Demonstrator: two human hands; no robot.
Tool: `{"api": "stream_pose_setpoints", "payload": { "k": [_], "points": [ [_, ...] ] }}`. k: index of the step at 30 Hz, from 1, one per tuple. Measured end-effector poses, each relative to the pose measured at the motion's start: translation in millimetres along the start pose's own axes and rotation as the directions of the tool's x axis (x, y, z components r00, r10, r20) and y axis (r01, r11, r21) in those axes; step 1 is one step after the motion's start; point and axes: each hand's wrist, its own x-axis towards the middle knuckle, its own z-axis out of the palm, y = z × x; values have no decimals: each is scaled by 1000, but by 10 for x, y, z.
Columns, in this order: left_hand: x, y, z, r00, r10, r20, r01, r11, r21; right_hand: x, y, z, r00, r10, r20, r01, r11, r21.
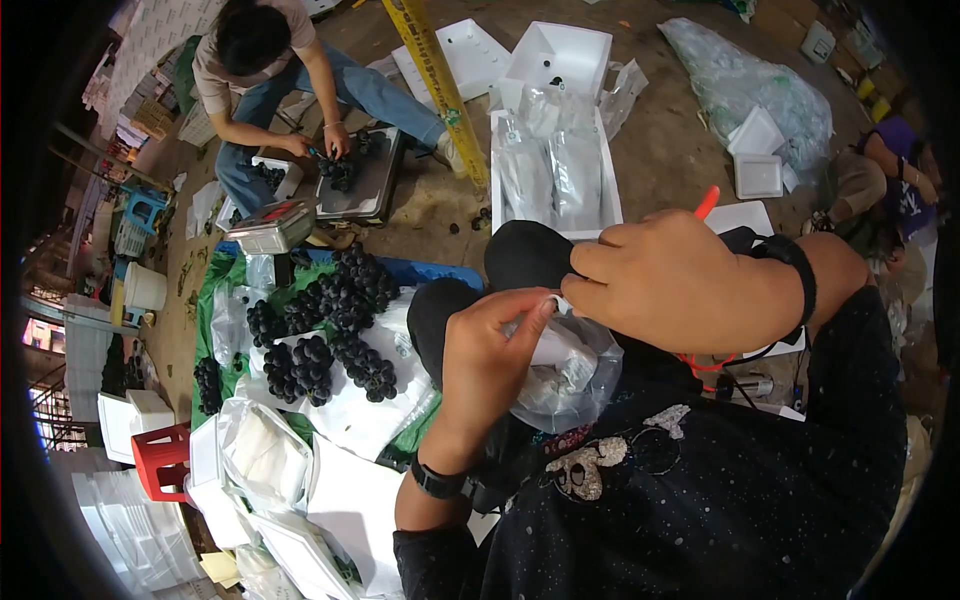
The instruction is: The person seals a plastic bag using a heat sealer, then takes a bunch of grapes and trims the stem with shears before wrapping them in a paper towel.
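Observation:
My left hand (490,350) pinches a small white twist between thumb and forefinger, which looks like the gathered top of a clear plastic bag (570,390). The bag hangs below my hands, over my lap, with something white inside. My right hand (680,285) is closed, its fingertips meeting the left ones at that twist. From behind the right hand sticks out the red-orange end (709,202) of a tool, whose rest is hidden. To the left, bunches of dark grapes (345,295) lie on white sheets (385,415).
A white foam box (612,185) with wrapped bags stands ahead, beside a yellow post (430,75). At the upper left another person (260,70) handles grapes over a scale (375,190). A red stool (160,462) stands left; a person (895,175) sits far right.

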Motion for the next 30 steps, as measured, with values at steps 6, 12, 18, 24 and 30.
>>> {"api": "stream_pose_setpoints", "payload": {
  "k": [6,12,18,24,30],
  "points": [
    [-14,-17,2,1000,7,12,-7,1000,-30,-22,-16,4,999,-23,-41,23,1000,-11],
    [-39,12,-14,996,-71,58,75,995,-70,-21,-14,-6,997,-66,-42,68,997,41],
    [-22,-48,-10,996,-83,28,84,995,-52,19,-77,26,998,-48,-48,46,999,-29],
    [-11,-82,-9,998,19,68,-13,995,-97,11,-3,3,999,-32,-27,33,999,37],
    [-44,-102,16,998,70,2,-69,994,-82,-18,117,-18,999,-37,16,37,999,24]
  ]
}}
